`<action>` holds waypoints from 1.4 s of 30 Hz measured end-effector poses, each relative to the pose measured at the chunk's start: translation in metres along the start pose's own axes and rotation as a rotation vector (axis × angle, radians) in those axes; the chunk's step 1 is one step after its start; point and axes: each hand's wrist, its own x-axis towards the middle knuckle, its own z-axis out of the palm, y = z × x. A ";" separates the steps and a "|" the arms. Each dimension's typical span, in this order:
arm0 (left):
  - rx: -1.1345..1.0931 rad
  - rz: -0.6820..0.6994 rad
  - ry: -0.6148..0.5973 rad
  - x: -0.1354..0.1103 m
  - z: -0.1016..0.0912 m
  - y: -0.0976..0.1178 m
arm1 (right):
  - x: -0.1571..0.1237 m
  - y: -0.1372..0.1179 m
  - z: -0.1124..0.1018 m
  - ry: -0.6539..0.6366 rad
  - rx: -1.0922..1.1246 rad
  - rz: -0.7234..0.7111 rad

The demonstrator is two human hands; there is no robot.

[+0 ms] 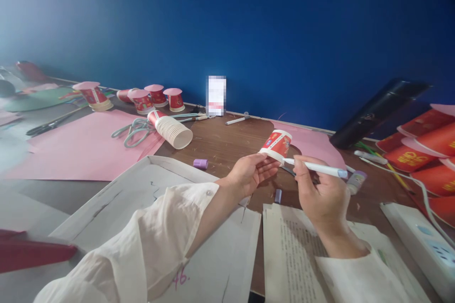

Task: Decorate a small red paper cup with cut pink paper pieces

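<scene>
My left hand (254,173) holds a red and white paper cup (276,144) by its rim, tilted above the brown table. Between the fingers of my right hand (322,194) is a white marker (320,167), its tip at the cup's rim; whether it touches I cannot tell. A small blue-grey pen cap (278,196) lies on the table below the cup. To the left of my left hand sits a purple cap (201,164). A stack of paper cups (174,131) lies on its side farther left.
Several red cups topped with pink paper discs (175,98) stand along the blue wall (227,23). Pink paper sheets (88,147) lie at left. A white box lid (124,199) and printed pages (291,246) are in front. At right are a power strip (421,241) and a black cylinder (378,113).
</scene>
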 end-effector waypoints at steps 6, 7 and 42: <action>0.001 0.003 0.002 -0.001 0.000 0.001 | -0.001 -0.002 0.001 -0.002 0.011 -0.036; -0.002 0.001 0.003 -0.002 0.000 0.001 | -0.001 -0.001 0.001 0.004 0.007 -0.027; 0.023 -0.116 -0.148 -0.009 0.003 -0.002 | 0.012 0.013 0.018 -0.175 0.927 0.665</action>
